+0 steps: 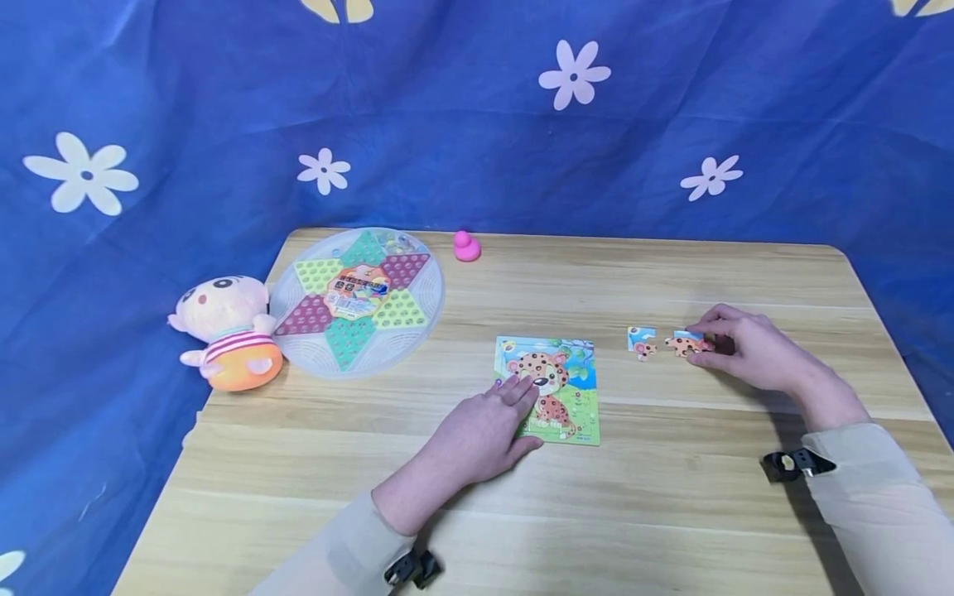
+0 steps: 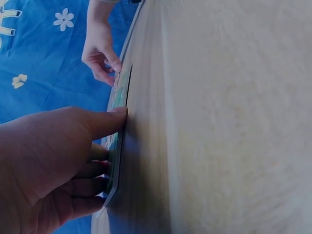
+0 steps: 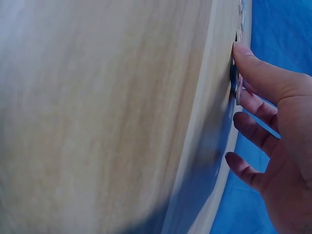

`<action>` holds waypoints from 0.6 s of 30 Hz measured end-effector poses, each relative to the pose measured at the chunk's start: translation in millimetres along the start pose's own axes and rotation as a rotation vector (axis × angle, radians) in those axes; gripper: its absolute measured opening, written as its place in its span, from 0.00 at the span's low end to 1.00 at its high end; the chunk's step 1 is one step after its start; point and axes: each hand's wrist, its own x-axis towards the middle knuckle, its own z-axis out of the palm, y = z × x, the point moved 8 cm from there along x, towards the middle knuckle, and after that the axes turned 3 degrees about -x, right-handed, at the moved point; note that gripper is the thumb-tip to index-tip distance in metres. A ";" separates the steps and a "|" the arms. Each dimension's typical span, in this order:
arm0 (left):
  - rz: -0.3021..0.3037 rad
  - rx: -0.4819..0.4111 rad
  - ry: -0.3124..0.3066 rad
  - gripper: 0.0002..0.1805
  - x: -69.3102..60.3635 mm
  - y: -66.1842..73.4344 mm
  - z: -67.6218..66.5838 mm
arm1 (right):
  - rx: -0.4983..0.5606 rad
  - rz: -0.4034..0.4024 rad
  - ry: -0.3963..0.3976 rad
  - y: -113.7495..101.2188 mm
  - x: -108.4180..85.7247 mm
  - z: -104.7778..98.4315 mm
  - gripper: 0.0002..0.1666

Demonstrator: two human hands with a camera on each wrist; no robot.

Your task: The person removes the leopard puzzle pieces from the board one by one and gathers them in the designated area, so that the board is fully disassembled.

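Observation:
A square jigsaw puzzle [image 1: 584,403] with a spotted cartoon leopard lies in the middle of the table. My left hand [image 1: 480,434] rests on its left part, fingers laid over the picture and thumb near the front edge; in the left wrist view the thumb [image 2: 109,122] touches the board's edge. To the right of the puzzle, my right hand [image 1: 753,348] pinches a spotted puzzle piece [image 1: 681,344] between thumb and forefinger. The right wrist view shows that piece [image 3: 239,90] edge-on at the tabletop. Another small puzzle piece [image 1: 643,341] lies just left of it.
A round Chinese checkers board [image 1: 313,277] lies at the back left, with a plush doll [image 1: 234,335] leaning by it at the table's left edge. A pink rubber duck [image 1: 466,247] stands near the back edge. Blue flowered cloth [image 1: 477,116] hangs behind the wooden table [image 1: 633,513].

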 end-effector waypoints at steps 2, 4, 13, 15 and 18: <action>0.008 0.016 0.006 0.41 -0.8 0.7 -1.2 | -0.005 0.013 0.000 -1.0 0.2 -0.7 0.23; 0.019 0.027 0.011 0.41 -1.5 1.7 -2.2 | -0.008 0.038 0.003 -2.3 0.8 -2.4 0.24; 0.068 0.085 0.016 0.43 -0.8 8.5 -6.7 | 0.030 -0.090 0.057 -50.4 16.2 -17.4 0.26; 0.089 0.098 0.030 0.43 0.5 13.1 -8.5 | 0.060 -0.107 0.034 -62.8 22.9 -14.9 0.25; 0.128 0.107 0.048 0.43 3.4 22.5 -10.6 | 0.099 -0.120 -0.026 -80.1 33.9 -8.4 0.24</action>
